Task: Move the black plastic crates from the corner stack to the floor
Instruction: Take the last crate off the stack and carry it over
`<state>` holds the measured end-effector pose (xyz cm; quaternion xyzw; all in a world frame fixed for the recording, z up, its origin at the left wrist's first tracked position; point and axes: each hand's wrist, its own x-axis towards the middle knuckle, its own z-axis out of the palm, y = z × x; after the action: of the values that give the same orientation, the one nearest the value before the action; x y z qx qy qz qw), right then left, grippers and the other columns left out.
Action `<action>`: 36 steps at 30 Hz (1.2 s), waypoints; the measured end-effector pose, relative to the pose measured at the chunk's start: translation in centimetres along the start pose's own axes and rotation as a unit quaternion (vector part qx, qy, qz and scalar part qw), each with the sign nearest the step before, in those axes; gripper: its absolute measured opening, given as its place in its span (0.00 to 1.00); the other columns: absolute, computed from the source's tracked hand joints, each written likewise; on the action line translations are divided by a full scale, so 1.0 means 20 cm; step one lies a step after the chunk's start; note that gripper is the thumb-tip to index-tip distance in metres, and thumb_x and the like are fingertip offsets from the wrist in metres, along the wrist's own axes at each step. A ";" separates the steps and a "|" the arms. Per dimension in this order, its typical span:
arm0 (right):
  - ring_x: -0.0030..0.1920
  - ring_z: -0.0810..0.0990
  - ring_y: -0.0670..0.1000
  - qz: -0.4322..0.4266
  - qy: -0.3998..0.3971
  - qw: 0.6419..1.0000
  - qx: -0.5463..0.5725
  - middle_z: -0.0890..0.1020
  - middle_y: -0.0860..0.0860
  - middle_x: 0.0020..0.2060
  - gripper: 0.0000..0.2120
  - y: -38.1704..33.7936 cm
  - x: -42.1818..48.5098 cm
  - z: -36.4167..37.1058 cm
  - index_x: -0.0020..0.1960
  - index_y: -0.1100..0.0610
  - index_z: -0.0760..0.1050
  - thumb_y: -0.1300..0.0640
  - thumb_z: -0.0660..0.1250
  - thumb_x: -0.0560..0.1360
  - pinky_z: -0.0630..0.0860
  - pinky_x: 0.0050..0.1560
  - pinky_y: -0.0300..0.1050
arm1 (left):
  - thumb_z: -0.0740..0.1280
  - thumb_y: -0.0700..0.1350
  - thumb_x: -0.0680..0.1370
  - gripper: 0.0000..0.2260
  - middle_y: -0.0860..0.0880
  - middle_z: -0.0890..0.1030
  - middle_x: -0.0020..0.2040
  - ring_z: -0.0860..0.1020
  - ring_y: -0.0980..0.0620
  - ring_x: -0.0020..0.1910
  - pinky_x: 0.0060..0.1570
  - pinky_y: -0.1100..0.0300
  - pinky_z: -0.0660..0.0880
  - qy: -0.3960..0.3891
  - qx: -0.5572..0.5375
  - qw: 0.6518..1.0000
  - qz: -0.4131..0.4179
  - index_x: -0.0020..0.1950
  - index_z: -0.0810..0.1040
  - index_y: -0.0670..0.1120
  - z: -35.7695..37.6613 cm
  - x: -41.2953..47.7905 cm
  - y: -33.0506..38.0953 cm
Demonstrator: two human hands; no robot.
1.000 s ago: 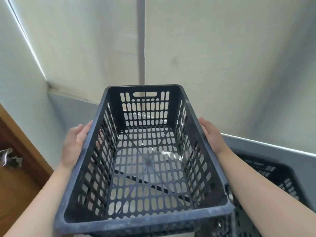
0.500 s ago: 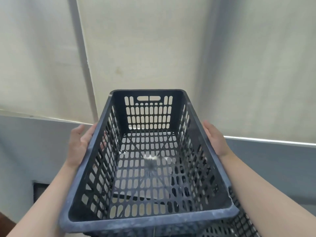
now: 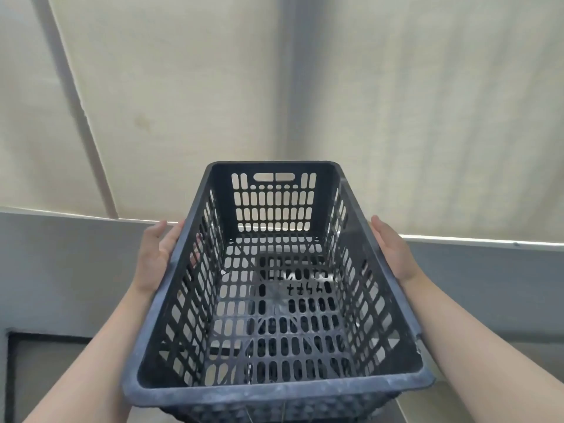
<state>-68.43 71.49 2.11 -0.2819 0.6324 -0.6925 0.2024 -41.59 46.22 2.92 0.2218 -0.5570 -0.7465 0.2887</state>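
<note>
My left grip lies flat against the left long wall of the black crate, thumb straight beside the rim, fingers showing through the slots. My right grip presses the opposite long wall. Its fingers are hidden behind the plastic, so I cannot tell whether they curl. The crate hangs in the air between them, far end towards the cream wall above a grey band.
</note>
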 end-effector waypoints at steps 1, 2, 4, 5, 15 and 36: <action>0.74 0.76 0.54 -0.006 -0.001 1.000 0.006 0.79 0.57 0.70 0.27 0.01 -0.01 -0.06 0.73 0.63 0.75 0.44 0.56 0.87 0.64 0.80 0.55 | 0.44 0.58 0.83 0.22 0.44 0.79 0.36 0.78 0.52 0.22 0.21 0.65 0.74 0.003 0.008 1.000 0.003 0.55 0.76 0.52 0.05 0.00 -0.02; 0.76 0.73 0.59 -0.011 0.005 1.000 0.006 0.77 0.59 0.73 0.34 0.01 -0.02 -0.11 0.75 0.65 0.73 0.38 0.59 0.83 0.62 0.81 0.59 | 0.44 0.57 0.83 0.22 0.44 0.79 0.35 0.77 0.53 0.22 0.21 0.66 0.74 0.006 0.012 1.000 0.003 0.55 0.76 0.52 0.09 0.01 -0.03; 0.79 0.69 0.60 -0.026 0.012 1.000 -0.005 0.73 0.61 0.77 0.47 0.04 -0.02 -0.21 0.78 0.65 0.69 0.29 0.65 0.75 0.59 0.82 0.60 | 0.44 0.57 0.83 0.22 0.46 0.79 0.33 0.77 0.53 0.22 0.20 0.66 0.73 0.003 0.027 1.000 0.005 0.56 0.76 0.51 0.18 0.01 -0.05; 0.79 0.68 0.59 -0.028 0.013 1.000 -0.003 0.72 0.60 0.77 0.48 0.05 -0.01 -0.25 0.79 0.65 0.68 0.28 0.67 0.74 0.58 0.82 0.60 | 0.44 0.56 0.83 0.22 0.46 0.78 0.33 0.76 0.54 0.22 0.20 0.66 0.73 0.001 0.037 0.999 0.005 0.56 0.76 0.52 0.21 0.02 -0.06; 0.82 0.64 0.58 -0.008 0.050 0.998 -0.033 0.69 0.56 0.80 0.53 0.30 0.09 -0.54 0.81 0.57 0.67 0.23 0.69 0.68 0.56 0.83 0.60 | 0.49 0.45 0.86 0.19 0.56 0.82 0.30 0.78 0.64 0.24 0.25 0.73 0.72 -0.008 0.112 0.992 0.058 0.65 0.74 0.35 0.28 0.17 -0.14; 0.34 0.86 0.38 0.078 0.024 0.994 0.077 0.87 0.41 0.32 0.29 0.17 0.03 -0.29 0.44 0.48 0.87 0.60 0.49 0.88 0.78 0.35 0.28 | 0.56 0.71 0.74 0.27 0.41 0.77 0.33 0.76 0.50 0.26 0.25 0.64 0.75 -0.031 0.066 0.997 0.039 0.49 0.77 0.49 0.34 0.26 -0.23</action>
<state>-72.88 75.06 -1.45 -0.1988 0.6022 -0.7277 0.2614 -50.70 48.48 0.29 0.1951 -0.6221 -0.7028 0.2846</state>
